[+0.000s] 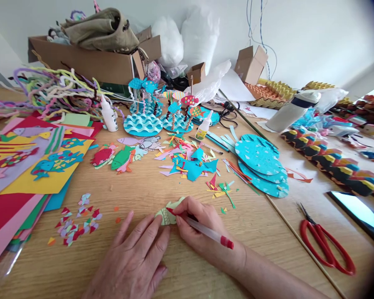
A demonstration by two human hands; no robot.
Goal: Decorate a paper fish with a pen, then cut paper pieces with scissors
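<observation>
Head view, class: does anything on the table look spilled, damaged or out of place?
Paper offcuts lie scattered on the table beyond the right hand, looking untidy beside the grouped fish cutouts. Nothing looks clearly spilled or damaged.

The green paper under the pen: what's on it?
Scale-like lines show on the green paper, with a pen in the right hand over it. The left hand and right hand cover parts, hiding any marks there.

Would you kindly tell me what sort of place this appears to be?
It seems to be a craft workspace, perhaps a small workshop or a classroom; I cannot tell which. The stacked coloured paper, the cut-out paper fish and the scissors on the table suggest it.
</observation>
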